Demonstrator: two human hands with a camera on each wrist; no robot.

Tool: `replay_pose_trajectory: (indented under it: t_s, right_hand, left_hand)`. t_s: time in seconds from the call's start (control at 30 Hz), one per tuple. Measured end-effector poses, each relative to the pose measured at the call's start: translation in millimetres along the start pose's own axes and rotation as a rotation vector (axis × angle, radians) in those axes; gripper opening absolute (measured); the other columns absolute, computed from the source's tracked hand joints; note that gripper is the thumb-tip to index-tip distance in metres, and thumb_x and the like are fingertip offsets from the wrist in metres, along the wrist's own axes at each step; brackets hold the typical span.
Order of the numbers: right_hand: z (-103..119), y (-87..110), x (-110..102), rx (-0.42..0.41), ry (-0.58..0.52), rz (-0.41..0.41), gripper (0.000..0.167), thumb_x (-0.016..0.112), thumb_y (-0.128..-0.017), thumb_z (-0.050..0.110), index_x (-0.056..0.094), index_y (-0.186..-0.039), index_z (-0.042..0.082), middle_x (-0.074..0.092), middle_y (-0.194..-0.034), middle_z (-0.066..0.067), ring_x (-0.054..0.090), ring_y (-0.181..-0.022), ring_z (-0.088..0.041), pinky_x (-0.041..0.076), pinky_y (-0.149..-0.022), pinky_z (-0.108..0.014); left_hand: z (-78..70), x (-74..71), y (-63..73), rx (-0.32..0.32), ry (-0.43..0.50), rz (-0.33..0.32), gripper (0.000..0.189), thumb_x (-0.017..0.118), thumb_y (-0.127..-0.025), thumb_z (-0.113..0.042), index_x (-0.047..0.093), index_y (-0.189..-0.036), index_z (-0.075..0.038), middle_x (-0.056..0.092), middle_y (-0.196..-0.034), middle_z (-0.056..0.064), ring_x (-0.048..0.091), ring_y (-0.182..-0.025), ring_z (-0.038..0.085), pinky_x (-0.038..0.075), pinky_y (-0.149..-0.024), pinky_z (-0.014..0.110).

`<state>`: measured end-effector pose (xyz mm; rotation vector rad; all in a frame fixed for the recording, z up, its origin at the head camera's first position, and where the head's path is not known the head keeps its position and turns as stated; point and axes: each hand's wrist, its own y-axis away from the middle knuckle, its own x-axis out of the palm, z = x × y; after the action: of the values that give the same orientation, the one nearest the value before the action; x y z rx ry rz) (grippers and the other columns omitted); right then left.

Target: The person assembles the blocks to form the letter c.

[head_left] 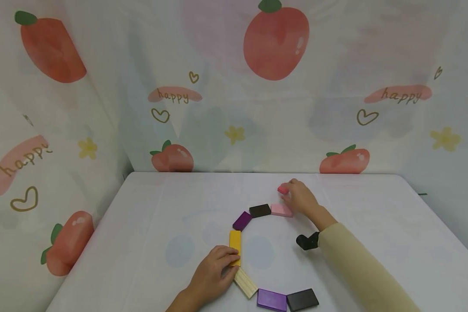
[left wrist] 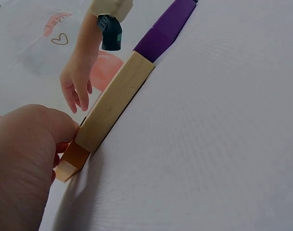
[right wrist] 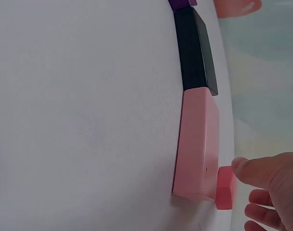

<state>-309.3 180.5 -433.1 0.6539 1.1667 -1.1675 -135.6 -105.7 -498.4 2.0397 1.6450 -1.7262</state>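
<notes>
A curved row of coloured blocks lies on the white table. My left hand [head_left: 214, 272] is at its left side, fingers over the yellow block [head_left: 235, 238] and thumb by the joint with the bare wooden block [head_left: 245, 282]. In the left wrist view the thumb presses near that wooden block [left wrist: 116, 102]; the fingertips are partly hidden. At the far end my right hand [head_left: 302, 200] pinches a small red block [head_left: 282, 189], just beyond the pink block [head_left: 281, 210]. The right wrist view shows the thumb against the red block [right wrist: 224, 187], beside the pink block [right wrist: 192, 149].
A dark block [head_left: 260, 210] and a purple block [head_left: 242, 221] continue the row at the back. Another purple block [head_left: 271, 299] and a black block [head_left: 302, 299] form its near end. A black wrist device [head_left: 307, 242] juts from the right sleeve. Patterned cloth walls [head_left: 234, 104] stand behind and left.
</notes>
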Motion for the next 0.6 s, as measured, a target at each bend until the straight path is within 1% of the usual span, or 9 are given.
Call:
replay_pose_trajectory:
  t_s: [0.17,0.37,0.5,0.6]
  right_hand:
    - [-5,-9.3,2,0.024,-0.007,0.04,0.039,0.063,-0.083,0.007,0.057,-0.12,-0.004,0.053,-0.105,-0.021,0.052,-0.096,-0.035,0.046,-0.085,-0.048]
    - [-8,-17.3,4,0.025,-0.013,0.091,0.042,0.061,-0.082,-0.001,0.054,-0.123,-0.004,0.051,-0.115,-0.024,0.049,-0.103,-0.037,0.042,-0.091,-0.049]
    - [-8,-19.0,4,0.01,-0.007,0.136,0.042,0.057,-0.082,-0.007,0.054,-0.124,-0.004,0.049,-0.123,-0.024,0.045,-0.113,-0.039,0.037,-0.096,-0.051]
    - [-7,-19.5,4,-0.028,0.009,0.155,0.039,0.055,-0.083,-0.008,0.056,-0.122,-0.003,0.05,-0.124,-0.024,0.043,-0.116,-0.04,0.034,-0.098,-0.051]
  left_hand:
    - [-1.4,-1.2,-0.6,-0.005,-0.001,0.005,0.02,0.068,-0.081,-0.014,0.07,-0.1,-0.009,0.06,-0.107,-0.005,0.051,-0.102,0.01,0.044,-0.089,0.023]
    - [-1.5,-2.1,-1.4,-0.006,-0.004,0.007,0.02,0.068,-0.081,-0.014,0.07,-0.1,-0.009,0.06,-0.107,-0.005,0.051,-0.101,0.01,0.043,-0.089,0.023]
    - [-0.5,-1.2,-0.4,0.006,-0.004,0.0,0.019,0.067,-0.081,-0.014,0.07,-0.1,-0.009,0.06,-0.107,-0.005,0.051,-0.102,0.011,0.042,-0.09,0.022]
    - [-0.6,-1.0,0.0,0.008,-0.002,-0.001,0.019,0.067,-0.082,-0.014,0.07,-0.1,-0.009,0.06,-0.107,-0.004,0.051,-0.103,0.011,0.042,-0.09,0.022]
